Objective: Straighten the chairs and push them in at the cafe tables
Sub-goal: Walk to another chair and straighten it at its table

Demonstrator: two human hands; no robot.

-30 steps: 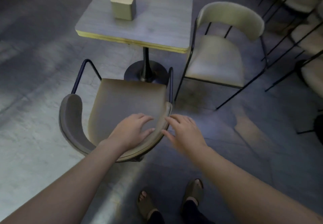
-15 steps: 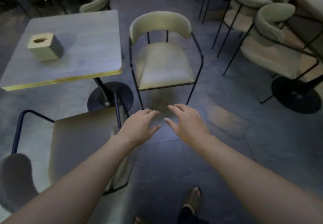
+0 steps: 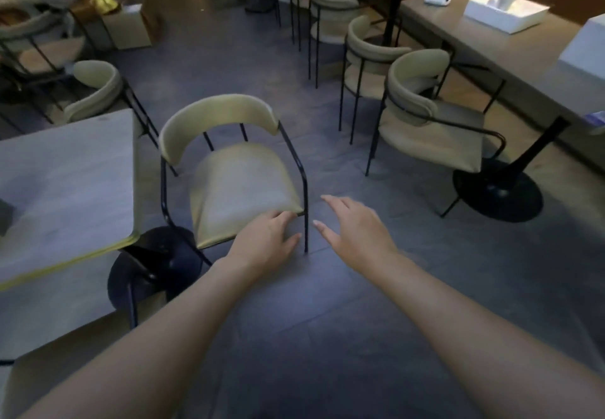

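Note:
A cream chair (image 3: pixel 235 170) with a black metal frame stands to the right of the grey square table (image 3: pixel 62 189), set at an angle, its seat front toward me. My left hand (image 3: pixel 265 242) reaches over the front right corner of its seat, fingers spread, holding nothing. My right hand (image 3: pixel 353 232) hovers open over the floor just right of the chair's front leg. The seat of a second chair (image 3: pixel 65 353) shows at the bottom left, by the table's near edge.
The table's black round base (image 3: pixel 154 264) sits on the floor beside the chair. More cream chairs (image 3: pixel 429 124) line a long counter (image 3: pixel 510 45) on the right, with a black pedestal base (image 3: pixel 497 189). Another chair (image 3: pixel 98 88) stands behind the table. Open floor lies ahead.
My view has swung right, away from the first chair I was touching. Both hands have left it and moved forward to the cream chair beside the table.

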